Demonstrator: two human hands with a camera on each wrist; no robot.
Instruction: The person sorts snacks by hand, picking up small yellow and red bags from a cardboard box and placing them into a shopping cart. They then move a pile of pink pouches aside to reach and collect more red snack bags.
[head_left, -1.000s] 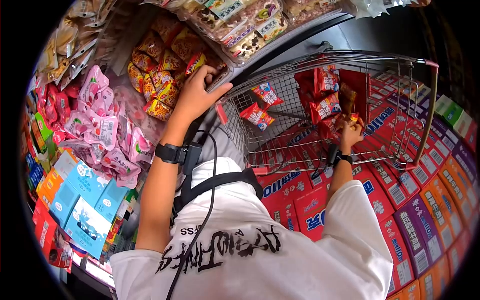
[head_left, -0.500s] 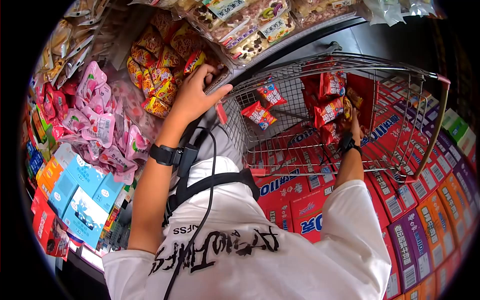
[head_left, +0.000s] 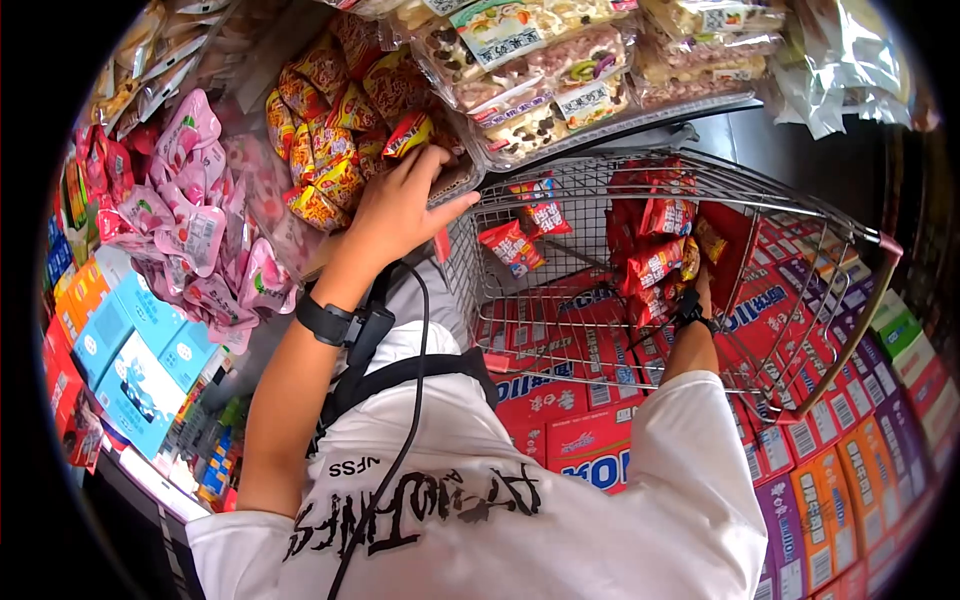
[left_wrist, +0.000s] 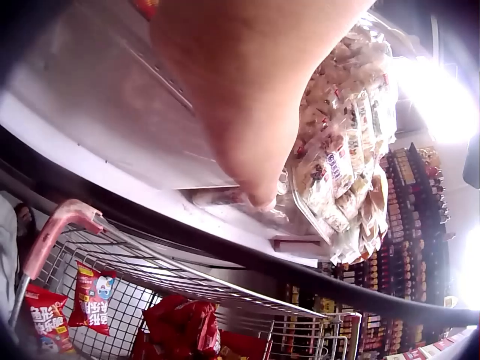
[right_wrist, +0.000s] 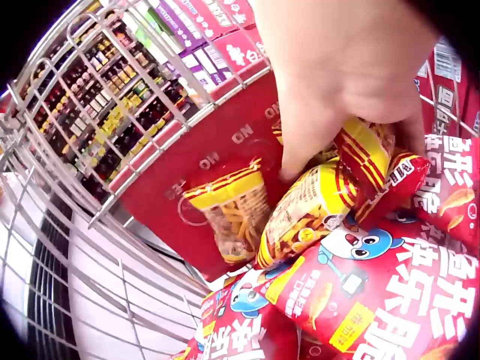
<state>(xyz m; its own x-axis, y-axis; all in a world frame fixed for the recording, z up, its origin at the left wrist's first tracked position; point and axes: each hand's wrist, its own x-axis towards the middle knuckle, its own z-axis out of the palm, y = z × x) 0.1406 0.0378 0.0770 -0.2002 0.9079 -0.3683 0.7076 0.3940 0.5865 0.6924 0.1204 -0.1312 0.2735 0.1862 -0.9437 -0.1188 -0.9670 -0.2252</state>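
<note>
R hand [right_wrist: 346, 71] pinching striped pkts [right_wrist: 367, 156] inside cart [head_left: 888, 244]; now deeper among red pkts [right_wrist: 390, 292] vs 1 s ago, so transfer prob. nearly done. L hand [head_left: 398, 212] beside cart, fingers loose.

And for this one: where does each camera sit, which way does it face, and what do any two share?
Head: worn on the head, facing forward and down at the shopping cart; the left hand, right hand, both arms and white shirt show.
Left wrist: facing past the left hand, whose bare skin crosses the top, toward clear-wrapped snacks, cart below.
Right wrist: facing into the cart at red bags and striped packets; the right hand reaches in from above.
Shared: head and right wrist both show the right hand by the red bags.
</note>
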